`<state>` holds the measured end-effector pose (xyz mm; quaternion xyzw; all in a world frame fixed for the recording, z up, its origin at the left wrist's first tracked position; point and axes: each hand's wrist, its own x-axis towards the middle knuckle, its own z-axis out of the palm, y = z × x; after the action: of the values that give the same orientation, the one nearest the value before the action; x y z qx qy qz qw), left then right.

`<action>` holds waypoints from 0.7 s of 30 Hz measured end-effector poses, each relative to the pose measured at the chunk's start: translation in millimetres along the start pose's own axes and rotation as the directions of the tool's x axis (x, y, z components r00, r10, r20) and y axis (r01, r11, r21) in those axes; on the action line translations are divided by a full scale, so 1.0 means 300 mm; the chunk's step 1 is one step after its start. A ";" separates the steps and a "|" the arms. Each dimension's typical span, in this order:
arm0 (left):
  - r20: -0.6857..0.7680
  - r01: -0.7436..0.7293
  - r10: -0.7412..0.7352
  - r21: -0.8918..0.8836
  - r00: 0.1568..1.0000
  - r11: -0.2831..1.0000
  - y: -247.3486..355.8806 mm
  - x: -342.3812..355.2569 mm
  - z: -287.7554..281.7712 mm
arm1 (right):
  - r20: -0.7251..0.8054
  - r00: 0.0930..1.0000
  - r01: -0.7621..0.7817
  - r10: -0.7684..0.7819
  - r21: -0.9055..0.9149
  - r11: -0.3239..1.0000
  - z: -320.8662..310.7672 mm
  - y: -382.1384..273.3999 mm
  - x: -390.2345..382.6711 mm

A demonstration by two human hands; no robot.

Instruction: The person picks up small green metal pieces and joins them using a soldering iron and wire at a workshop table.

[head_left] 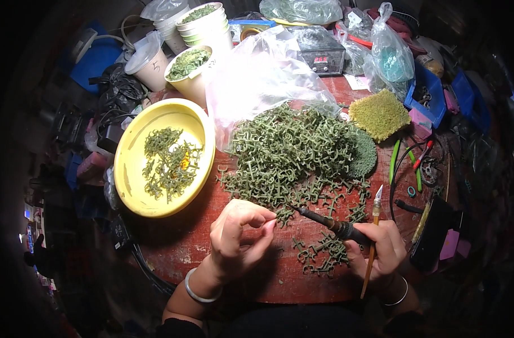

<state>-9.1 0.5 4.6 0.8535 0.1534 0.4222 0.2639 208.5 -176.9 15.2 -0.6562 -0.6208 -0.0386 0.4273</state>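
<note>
My left hand [240,234] is closed in a pinch, its thumb and forefinger tips at a small green bent piece [285,216]. My right hand [383,248] grips a soldering iron [342,230] with a dark handle, its thin tip pointing left toward that piece. A craft knife [373,236] with a wooden handle is held in the same hand, blade up. Beyond my hands lies a large heap of green bent pieces [291,152], and a smaller group of them [323,254] lies between my wrists.
A yellow basin [124,180] with more green pieces stands at left. Behind it are white buckets [192,93] and a clear plastic bag [257,73]. A control box [323,59] with a lit display sits at the back. A yellow-green sponge [380,115], pliers [394,163] and blue bins [427,96] lie right.
</note>
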 end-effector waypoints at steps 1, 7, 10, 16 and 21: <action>-0.001 -0.004 0.004 -0.002 1.000 1.000 0.000 0.002 0.000 | -0.002 1.000 -0.025 0.025 0.007 1.000 -0.003 -0.004 0.000; -0.003 0.235 -0.241 -0.219 0.970 0.947 0.003 -0.027 0.007 | -0.001 0.996 -0.090 0.090 0.005 0.996 -0.020 -0.020 0.003; 0.018 0.270 -0.277 -0.288 0.961 0.919 0.001 -0.030 0.006 | -0.004 0.995 -0.098 0.098 0.003 0.995 -0.019 -0.016 -0.005; 0.113 0.489 -0.501 -0.474 0.858 0.732 0.031 -0.022 -0.015 | -0.017 0.996 -0.082 0.082 0.004 0.997 -0.017 -0.006 -0.013; 0.187 0.547 -0.557 -0.587 0.809 0.597 0.009 -0.019 -0.033 | -0.017 0.995 -0.102 0.102 0.011 0.995 -0.015 -0.010 -0.019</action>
<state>-20.4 -1.3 7.5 0.6259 0.2653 0.3527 0.6431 207.0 -184.4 16.3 -0.6844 -0.5830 -0.0191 0.4374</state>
